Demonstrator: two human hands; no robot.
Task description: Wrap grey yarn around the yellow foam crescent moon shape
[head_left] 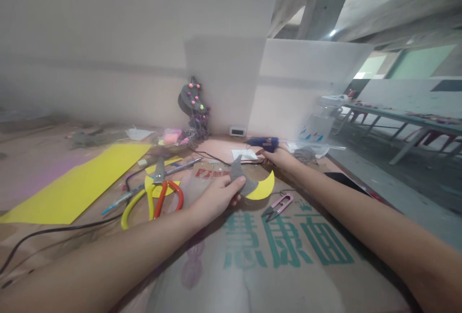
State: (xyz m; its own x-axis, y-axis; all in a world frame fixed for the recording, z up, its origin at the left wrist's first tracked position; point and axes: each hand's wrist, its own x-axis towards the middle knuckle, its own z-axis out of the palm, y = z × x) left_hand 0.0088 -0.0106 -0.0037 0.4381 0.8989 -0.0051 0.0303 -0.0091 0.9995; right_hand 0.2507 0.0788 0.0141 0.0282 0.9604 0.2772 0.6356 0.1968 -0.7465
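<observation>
My left hand (218, 195) pinches a crescent of grey felt (249, 187) between thumb and fingers. A yellow crescent (266, 188) joins it at the lower right, and together they form a moon shape. Farther back, my right hand (279, 159) is closed at the handle of a blue hot glue gun (266, 143), whose nozzle points left. A small white sheet (244, 154) lies just left of my right fingers. Below the moon shape, pink-handled thread snips (278, 206) rest on the printed brown paper (249, 274).
Left of my left hand lie scissors (159, 188) with yellow and red handles, a pen (186, 164) and a yellow sheet (83, 183). A grey moon ornament with coloured beads (193, 98) stands at the back. A black cable (61, 228) crosses the table's left side.
</observation>
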